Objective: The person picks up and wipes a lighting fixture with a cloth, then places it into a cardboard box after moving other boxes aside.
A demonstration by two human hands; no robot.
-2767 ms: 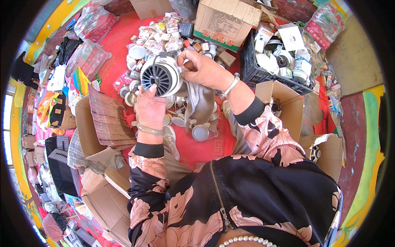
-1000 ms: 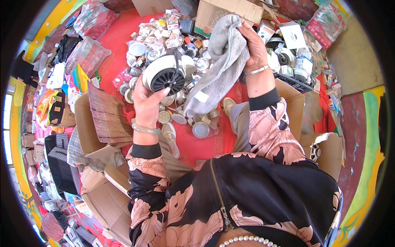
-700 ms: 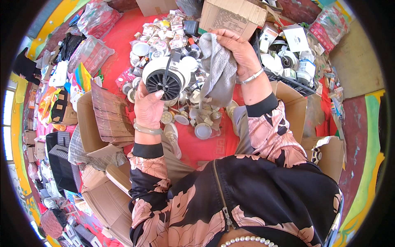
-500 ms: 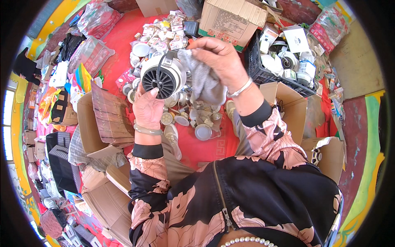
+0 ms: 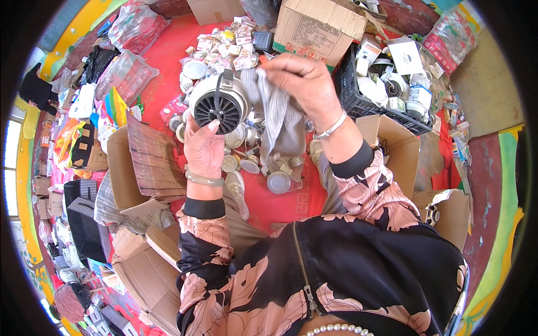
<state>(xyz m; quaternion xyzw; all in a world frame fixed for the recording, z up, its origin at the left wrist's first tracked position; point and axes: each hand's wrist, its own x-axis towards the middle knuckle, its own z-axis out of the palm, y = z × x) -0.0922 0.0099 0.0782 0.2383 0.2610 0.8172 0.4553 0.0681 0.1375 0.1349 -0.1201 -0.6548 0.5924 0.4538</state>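
Note:
My left hand (image 5: 204, 147) grips a round white downlight (image 5: 219, 105) from below, thumb resting on its black finned heat sink. A black cable and a spring clip show at the light's top edge. My right hand (image 5: 305, 87) pinches a grey cloth (image 5: 277, 112), which hangs down just right of the light. Whether the cloth touches the light's rim I cannot tell. Beneath both hands, several more lamps, such as a small round one (image 5: 278, 182), lie on the red floor covering (image 5: 269, 210).
Small boxes (image 5: 224, 45) are heaped beyond my hands. A black crate (image 5: 358, 101) of lamps and a large carton (image 5: 316, 33) stand far right. Open cartons flank me: one on the left (image 5: 120, 168), one on the right (image 5: 400, 148). Several bags lie far left.
The cloth has swung and hangs straighter and longer from my right hand, which has shifted slightly right. My left hand still holds the downlight in nearly the same place.

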